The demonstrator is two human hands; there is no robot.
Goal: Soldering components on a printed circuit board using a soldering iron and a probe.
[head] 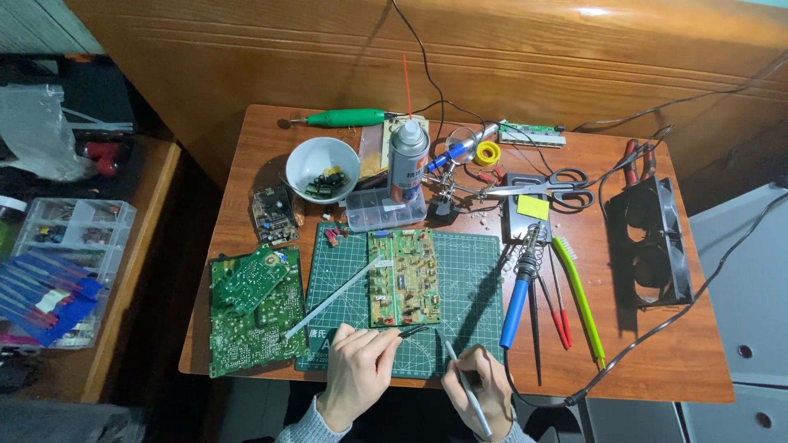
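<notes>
**Fingers pinch fine tools at the near edge of a circuit board**

The fingers of the left hand point(357, 365) are drawn in narrow around a pair of dark tweezers point(413, 331), whose tips point right and slightly up toward the lower edge of the tan circuit board point(402, 277). The right hand point(483, 387) is wrapped pen-fashion around a slim metal probe point(461, 379), its point aimed up-left at the same lower edge; the two tips sit near each other just below the board, which seems to let both hands steady themselves on the mat.

The board lies flat at the centre of the green cutting mat point(468, 287), component side up, with a pale flat ribbon cable point(328, 302) running from its left edge down toward the lower left.

To the left of the mat, two green circuit boards point(254, 316) overlap, the smaller tilted on the larger, set aside out of the working area. Above the mat stand a white bowl point(322, 168) holding small dark parts, a spray can point(408, 160) with a red straw, and a clear parts box point(382, 212), all within an arm's reach. To the right, a blue-handled soldering iron point(517, 303) rests in its coil stand, tip away from the hands, beside a yellow-green brush point(579, 299), scissors point(550, 190) and a black fan frame point(648, 242) at the right of the wooden table point(698, 369).
</notes>
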